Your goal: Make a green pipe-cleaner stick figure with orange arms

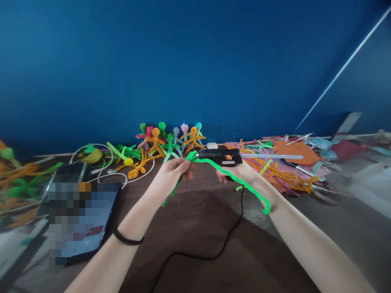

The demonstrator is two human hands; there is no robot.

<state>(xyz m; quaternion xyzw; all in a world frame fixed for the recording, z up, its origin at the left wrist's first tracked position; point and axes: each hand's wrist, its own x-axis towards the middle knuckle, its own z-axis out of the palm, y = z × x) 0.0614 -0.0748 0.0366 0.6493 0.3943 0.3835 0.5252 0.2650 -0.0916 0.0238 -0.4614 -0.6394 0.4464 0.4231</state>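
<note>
My left hand (174, 176) pinches a green pipe cleaner (227, 171) at a small twisted clump. One long strand trails from that clump across to my right forearm, and a darker green piece hangs below my left fingers. My right hand (233, 173) grips a black hot glue gun (218, 156) by its handle, which is partly hidden. The gun's nozzle points left and meets the green clump at my left fingertips. A clear glue stick (271, 156) sticks out from the gun's back end.
Several pipe cleaner figures (155, 138) stand along the blue wall. Phones (91, 221) and a white cable (105, 175) are at left. Pipe cleaners (282, 179) and orange paper (296, 152) are heaped at right. A black cord (210, 257) crosses the table.
</note>
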